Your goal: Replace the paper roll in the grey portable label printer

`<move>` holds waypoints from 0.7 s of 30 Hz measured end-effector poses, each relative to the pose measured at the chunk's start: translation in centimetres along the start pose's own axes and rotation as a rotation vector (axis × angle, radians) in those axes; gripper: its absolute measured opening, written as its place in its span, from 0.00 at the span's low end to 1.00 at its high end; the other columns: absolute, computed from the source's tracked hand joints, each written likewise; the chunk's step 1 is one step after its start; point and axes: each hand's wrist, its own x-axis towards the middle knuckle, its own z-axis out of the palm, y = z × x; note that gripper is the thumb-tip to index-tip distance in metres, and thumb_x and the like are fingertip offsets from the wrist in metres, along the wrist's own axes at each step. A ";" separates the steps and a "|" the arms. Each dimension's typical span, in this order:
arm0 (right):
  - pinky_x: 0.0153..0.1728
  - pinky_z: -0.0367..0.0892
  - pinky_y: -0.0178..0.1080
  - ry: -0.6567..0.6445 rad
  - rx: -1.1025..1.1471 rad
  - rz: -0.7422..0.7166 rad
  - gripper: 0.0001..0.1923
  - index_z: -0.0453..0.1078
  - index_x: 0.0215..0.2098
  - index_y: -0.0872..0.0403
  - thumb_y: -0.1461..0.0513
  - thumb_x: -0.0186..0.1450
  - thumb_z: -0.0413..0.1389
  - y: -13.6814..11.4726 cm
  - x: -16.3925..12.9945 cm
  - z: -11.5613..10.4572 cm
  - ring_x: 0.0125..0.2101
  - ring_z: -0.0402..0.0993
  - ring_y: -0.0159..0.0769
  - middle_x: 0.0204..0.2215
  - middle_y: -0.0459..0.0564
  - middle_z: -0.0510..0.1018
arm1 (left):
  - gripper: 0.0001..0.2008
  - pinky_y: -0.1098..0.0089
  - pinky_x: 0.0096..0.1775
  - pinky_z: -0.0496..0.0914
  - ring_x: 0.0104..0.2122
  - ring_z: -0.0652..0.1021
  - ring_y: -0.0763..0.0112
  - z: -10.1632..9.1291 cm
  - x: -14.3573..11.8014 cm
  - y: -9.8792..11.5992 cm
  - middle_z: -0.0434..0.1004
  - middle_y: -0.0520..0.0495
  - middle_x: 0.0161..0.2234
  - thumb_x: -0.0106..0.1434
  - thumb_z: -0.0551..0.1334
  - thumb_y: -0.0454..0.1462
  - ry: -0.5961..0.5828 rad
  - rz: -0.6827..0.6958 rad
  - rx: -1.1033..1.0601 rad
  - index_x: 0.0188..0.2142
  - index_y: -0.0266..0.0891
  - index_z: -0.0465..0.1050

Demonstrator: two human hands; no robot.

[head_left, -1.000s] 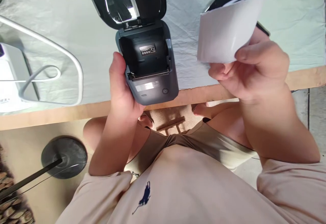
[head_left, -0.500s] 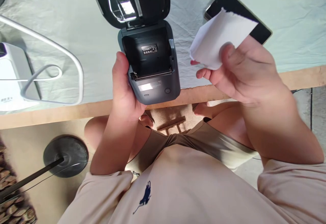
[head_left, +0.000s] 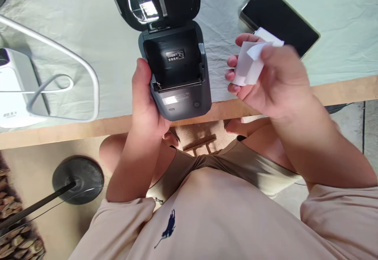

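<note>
A dark grey label printer is held by its left side in my left hand, thumb along the edge. Its black lid is swung up, and the paper bay inside holds no roll; a small printed sticker lies on the bay's wall. To the right, my right hand is closed on a crumpled piece of white paper, folded over between thumb and fingers. Just beyond that hand, a smartphone with a dark screen lies on the cloth, partly covered by the hand and paper.
A white device and a thick white cable lie at the left on the pale cloth. The wooden table edge runs across in front of me. On the floor stands a round black base with a pole.
The white paper was spread out half a second ago and is now folded smaller in my right hand, uncovering more of the phone. The printer stays in my left hand, nearly still.
</note>
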 end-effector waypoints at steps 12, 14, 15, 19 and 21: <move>0.34 0.78 0.35 0.041 -0.020 -0.028 0.29 0.65 0.47 0.44 0.70 0.47 0.56 0.5 -0.1 0.5 0.33 0.80 0.29 0.31 0.38 0.72 | 0.28 0.62 0.67 0.69 0.73 0.60 0.64 0.5 -0.2 0.2 0.77 0.55 0.59 0.77 0.42 0.48 0.069 -0.016 0.028 0.41 0.44 0.80; 0.37 0.80 0.36 0.000 0.018 0.002 0.28 0.63 0.47 0.44 0.69 0.49 0.58 0.5 0.0 0.3 0.35 0.81 0.30 0.32 0.38 0.74 | 0.28 0.62 0.67 0.69 0.72 0.62 0.64 0.5 -0.2 0.2 0.78 0.52 0.58 0.77 0.43 0.48 0.053 -0.033 -0.017 0.39 0.44 0.80; 0.38 0.80 0.36 -0.026 0.051 0.023 0.28 0.63 0.47 0.45 0.68 0.49 0.58 0.4 0.1 0.1 0.35 0.81 0.31 0.32 0.38 0.75 | 0.28 0.61 0.66 0.70 0.71 0.63 0.63 0.5 -0.2 0.2 0.79 0.51 0.57 0.77 0.43 0.48 0.039 -0.032 -0.039 0.39 0.43 0.80; 0.35 0.79 0.30 -0.092 0.143 0.081 0.27 0.66 0.45 0.49 0.61 0.47 0.66 0.1 0.4 -0.4 0.33 0.81 0.30 0.29 0.40 0.77 | 0.29 0.62 0.66 0.70 0.71 0.64 0.61 0.1 -0.2 0.0 0.78 0.52 0.58 0.77 0.42 0.49 -0.003 -0.016 -0.062 0.39 0.44 0.81; 0.31 0.76 0.28 -0.063 0.122 0.078 0.29 0.66 0.43 0.49 0.58 0.46 0.71 0.2 0.5 -0.4 0.30 0.79 0.27 0.27 0.39 0.75 | 0.30 0.64 0.66 0.69 0.72 0.62 0.63 -0.1 -0.1 -0.1 0.78 0.54 0.59 0.77 0.40 0.48 -0.020 -0.001 -0.036 0.41 0.45 0.82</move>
